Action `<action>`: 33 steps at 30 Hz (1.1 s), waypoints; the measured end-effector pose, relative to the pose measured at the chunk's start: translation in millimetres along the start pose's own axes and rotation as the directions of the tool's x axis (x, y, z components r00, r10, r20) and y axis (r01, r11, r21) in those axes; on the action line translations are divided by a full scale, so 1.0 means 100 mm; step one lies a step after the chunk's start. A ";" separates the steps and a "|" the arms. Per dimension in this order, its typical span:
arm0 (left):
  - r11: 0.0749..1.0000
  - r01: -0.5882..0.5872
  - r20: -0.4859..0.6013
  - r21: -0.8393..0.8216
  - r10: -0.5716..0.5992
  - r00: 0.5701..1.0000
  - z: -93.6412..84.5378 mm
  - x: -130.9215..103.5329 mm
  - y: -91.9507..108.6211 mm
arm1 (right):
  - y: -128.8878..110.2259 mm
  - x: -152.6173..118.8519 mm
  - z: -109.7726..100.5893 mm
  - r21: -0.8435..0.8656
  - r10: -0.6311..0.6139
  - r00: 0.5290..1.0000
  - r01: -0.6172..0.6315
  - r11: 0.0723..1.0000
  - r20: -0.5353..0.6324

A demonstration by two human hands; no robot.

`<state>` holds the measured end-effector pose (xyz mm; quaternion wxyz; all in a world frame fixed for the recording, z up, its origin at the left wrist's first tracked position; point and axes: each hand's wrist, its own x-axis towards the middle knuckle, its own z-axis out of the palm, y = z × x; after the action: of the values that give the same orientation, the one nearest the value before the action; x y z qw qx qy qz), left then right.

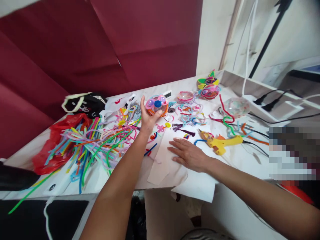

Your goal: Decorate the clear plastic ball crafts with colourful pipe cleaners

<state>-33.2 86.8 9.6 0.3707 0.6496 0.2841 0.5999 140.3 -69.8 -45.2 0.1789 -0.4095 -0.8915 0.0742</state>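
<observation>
My left hand (pixel 149 120) is closed around a small round pipe-cleaner craft (pixel 157 104) with an orange fuzzy rim, pink and purple eye-like discs and a blue knob in the middle. It is held above the far part of the table. My right hand (pixel 186 154) lies flat, fingers stretched out, on white paper (pixel 161 158) near the front edge. Just beyond those fingers are a dark purple tassel (pixel 183 129) and short coloured pipe-cleaner pieces. A yellow glue gun (pixel 225 144) lies to the right of that hand.
Loose pipe cleaners (pixel 85 143) spill from a red plastic bag (pixel 46 151) at left, before a black pouch (pixel 87 106). Toward the back right stand a pink-rimmed clear bowl (pixel 185 96), a similar decorated craft (pixel 210 90) and a clear ball (pixel 236 107). Cords run from a white power strip (pixel 272 111).
</observation>
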 end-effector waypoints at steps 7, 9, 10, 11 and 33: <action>0.987 -0.061 0.044 -0.147 0.069 0.997 0.01 -0.17 0.26 | -0.49 0.03 -0.08 0.055 -0.085 0.992 0.090 0.994 -0.092; 0.984 -0.060 0.035 -0.169 0.066 0.997 0.01 -0.20 0.34 | -0.66 0.02 -0.04 0.091 -0.236 0.971 0.239 0.967 -0.043; 0.983 -0.055 0.035 -0.174 0.062 0.997 0.01 -0.20 0.38 | -0.71 0.03 0.00 0.112 -0.298 0.954 0.297 0.948 -0.010; 0.983 -0.051 0.036 -0.176 0.059 0.998 0.00 -0.20 0.42 | -0.74 0.06 0.04 0.122 -0.336 0.942 0.332 0.935 0.015; 1.000 0.014 0.032 -0.018 -0.013 0.999 -0.02 -0.47 0.40 | -0.04 0.90 0.32 0.473 0.099 0.987 -0.027 0.881 -0.128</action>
<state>-43.3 26.7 15.6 0.3851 0.6536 0.2769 0.5898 71.0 -3.9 -50.1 0.3360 -0.3873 -0.8173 0.2629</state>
